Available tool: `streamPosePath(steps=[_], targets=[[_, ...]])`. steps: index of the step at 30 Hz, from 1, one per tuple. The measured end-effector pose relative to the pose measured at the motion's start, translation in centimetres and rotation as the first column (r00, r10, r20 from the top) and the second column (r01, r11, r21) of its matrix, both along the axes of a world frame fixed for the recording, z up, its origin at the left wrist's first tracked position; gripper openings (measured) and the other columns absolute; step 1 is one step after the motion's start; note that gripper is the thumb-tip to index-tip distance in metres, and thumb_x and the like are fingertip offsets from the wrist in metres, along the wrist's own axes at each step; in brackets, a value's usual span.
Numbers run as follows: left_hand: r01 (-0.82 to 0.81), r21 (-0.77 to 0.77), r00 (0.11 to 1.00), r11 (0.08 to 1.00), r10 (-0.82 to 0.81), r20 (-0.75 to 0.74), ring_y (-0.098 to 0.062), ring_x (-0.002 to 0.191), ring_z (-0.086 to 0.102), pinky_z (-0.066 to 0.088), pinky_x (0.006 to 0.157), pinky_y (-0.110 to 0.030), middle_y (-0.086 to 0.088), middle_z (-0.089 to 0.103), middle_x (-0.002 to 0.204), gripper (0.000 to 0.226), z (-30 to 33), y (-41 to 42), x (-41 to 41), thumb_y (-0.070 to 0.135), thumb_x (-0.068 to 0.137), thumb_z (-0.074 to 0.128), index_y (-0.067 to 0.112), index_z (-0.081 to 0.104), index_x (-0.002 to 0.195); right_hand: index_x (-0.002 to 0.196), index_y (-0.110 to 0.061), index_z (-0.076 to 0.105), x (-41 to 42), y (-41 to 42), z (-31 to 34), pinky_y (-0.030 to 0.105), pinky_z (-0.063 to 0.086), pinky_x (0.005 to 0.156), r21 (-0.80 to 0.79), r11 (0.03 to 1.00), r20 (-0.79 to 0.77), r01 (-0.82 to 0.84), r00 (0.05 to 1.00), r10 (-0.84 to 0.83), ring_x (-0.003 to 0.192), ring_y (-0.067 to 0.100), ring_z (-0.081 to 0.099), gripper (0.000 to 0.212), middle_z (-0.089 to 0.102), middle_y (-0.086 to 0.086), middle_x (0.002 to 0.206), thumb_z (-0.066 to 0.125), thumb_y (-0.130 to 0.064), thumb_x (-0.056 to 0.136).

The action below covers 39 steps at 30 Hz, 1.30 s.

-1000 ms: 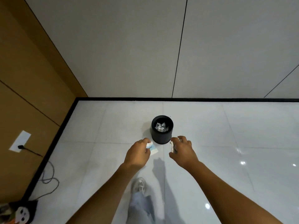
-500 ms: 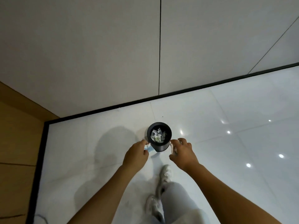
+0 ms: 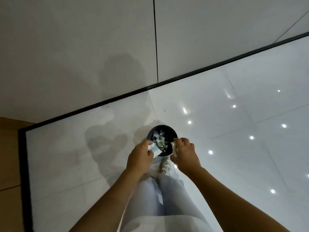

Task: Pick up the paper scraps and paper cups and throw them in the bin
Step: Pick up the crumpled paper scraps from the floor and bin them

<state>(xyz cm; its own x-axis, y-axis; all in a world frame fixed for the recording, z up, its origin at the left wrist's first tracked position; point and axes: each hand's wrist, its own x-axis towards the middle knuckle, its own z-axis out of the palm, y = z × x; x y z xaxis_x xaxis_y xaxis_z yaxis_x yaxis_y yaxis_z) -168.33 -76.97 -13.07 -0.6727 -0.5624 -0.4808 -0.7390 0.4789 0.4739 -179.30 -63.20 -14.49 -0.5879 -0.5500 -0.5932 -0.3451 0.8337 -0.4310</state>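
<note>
Two hands, left hand (image 3: 139, 159) and right hand (image 3: 184, 152), hold scraps over bin (image 3: 173, 133).

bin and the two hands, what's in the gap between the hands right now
In the head view, the open mouth of the black bin lies between the left hand and right hand, with crumpled paper scraps already inside it.

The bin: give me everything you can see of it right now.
The bin is a small, round, dark container with smooth walls, likely plastic, standing upright on the glossy white tiled floor near the wall. Its open top shows crumpled paper scraps already inside. The left hand pinches a blue-and-white scrap over its near-left rim; the right hand pinches another scrap at its right rim. Whether either touches the bin is unclear.
</note>
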Motion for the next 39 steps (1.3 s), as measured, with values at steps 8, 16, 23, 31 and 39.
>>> streamPosePath(steps=[8,16,23,31,39], targets=[[-0.003,0.020,0.996,1.000,0.001,0.094,-0.027,0.095,0.061,0.051,0.072,-0.033,-0.010,0.064,0.113,0.029,-12.0,-4.8,-3.9,0.015,0.090,0.053,0.016,0.056,0.119,0.143,-0.022,0.034,-1.5,-5.1,-12.5,0.038,0.043,0.100,0.019,0.997,0.057,0.079,0.995,-0.080,0.131,0.030,0.031,0.063,0.027,0.007,0.149,0.062,-0.026,0.087],[0.030,-0.006,0.989,1.000,-0.029,0.143,-0.026,0.096,0.060,0.048,0.068,-0.030,-0.010,0.065,0.111,0.029,-21.0,-6.6,-2.4,0.014,0.089,0.055,0.015,0.056,0.119,0.153,-0.030,0.013,-0.2,-7.8,-23.1,0.047,0.026,0.115,0.144,0.973,0.208,0.181,0.956,-0.208,0.146,0.037,0.003,0.076,-0.002,0.009,0.161,0.058,-0.022,0.092],[0.119,0.054,0.991,0.991,-0.122,0.059,-0.032,0.087,0.061,0.046,0.062,-0.033,-0.016,0.065,0.101,0.028,-23.8,-4.5,-5.2,0.012,0.089,0.055,0.008,0.057,0.117,0.150,-0.027,0.022,-0.6,-5.1,-23.0,0.043,0.035,0.109,0.095,0.939,0.174,0.331,0.923,-0.343,0.144,0.030,0.012,0.071,0.010,0.007,0.159,0.053,-0.015,0.088],[0.380,0.109,0.847,0.918,-0.393,0.357,-0.033,0.109,0.053,0.048,0.085,-0.041,-0.011,0.056,0.120,0.038,-27.1,-3.2,-8.5,0.031,0.091,0.051,0.011,0.050,0.123,0.150,-0.026,0.025,-1.5,-2.2,-22.7,0.041,0.040,0.102,0.067,0.918,0.126,0.391,0.909,-0.397,0.139,0.029,0.020,0.067,0.020,0.007,0.156,0.053,-0.019,0.089],[0.609,-0.068,0.793,0.790,-0.605,0.072,-0.018,0.121,0.047,0.038,0.103,-0.032,0.000,0.056,0.129,0.039,-17.2,-1.0,-8.8,0.033,0.095,0.045,0.015,0.052,0.129,0.149,-0.023,0.026,-0.3,0.2,-14.5,0.038,0.037,0.105,0.106,0.923,0.079,0.369,0.922,-0.378,0.135,0.029,0.028,0.063,0.027,0.008,0.152,0.051,-0.020,0.091]])
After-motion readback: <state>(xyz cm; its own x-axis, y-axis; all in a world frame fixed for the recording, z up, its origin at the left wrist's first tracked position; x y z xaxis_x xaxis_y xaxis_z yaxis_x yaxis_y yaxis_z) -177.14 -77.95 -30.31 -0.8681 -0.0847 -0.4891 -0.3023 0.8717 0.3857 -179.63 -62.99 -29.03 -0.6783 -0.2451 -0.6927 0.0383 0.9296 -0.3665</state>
